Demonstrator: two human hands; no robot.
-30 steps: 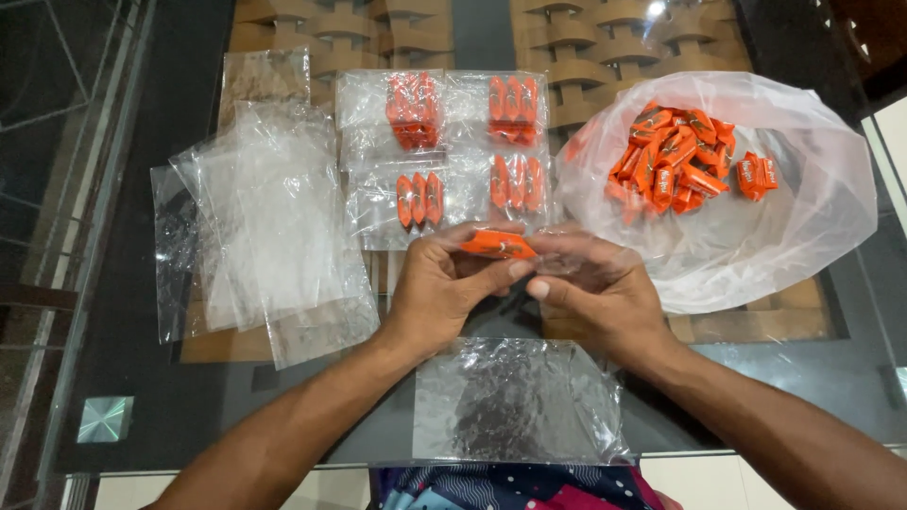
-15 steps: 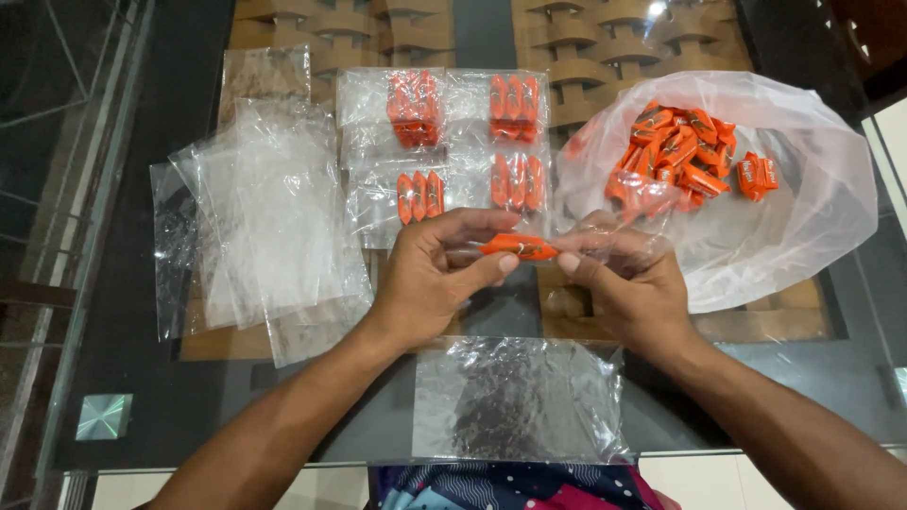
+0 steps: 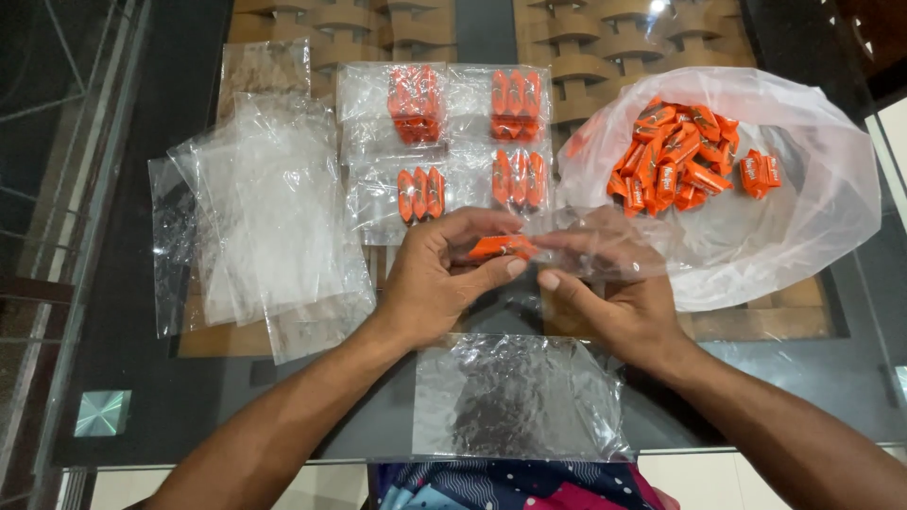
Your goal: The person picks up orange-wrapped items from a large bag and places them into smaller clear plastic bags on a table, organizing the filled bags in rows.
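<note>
- left hand (image 3: pixel 436 274) pinching a small orange wrapped candy (image 3: pixel 501 247) over the glass table (image 3: pixel 123 283)
- right hand (image 3: pixel 619 293) gripping a small clear plastic bag (image 3: pixel 605 247), candy right at its mouth
- big clear bag of orange candies (image 3: pixel 746 189) just beyond

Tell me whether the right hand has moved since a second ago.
Yes. The right hand has shifted rightward, toward the big bag of orange candies, drawing a small clear bag away from the left hand.

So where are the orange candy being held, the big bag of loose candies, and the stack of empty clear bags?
orange wrapped candy (image 3: pixel 501 247), head view, middle of its wrapper.
large clear bag of candies (image 3: pixel 803 236), head view, bare plastic wall on its right.
stack of empty clear bags (image 3: pixel 274 208), head view, middle of the top bag.
</note>
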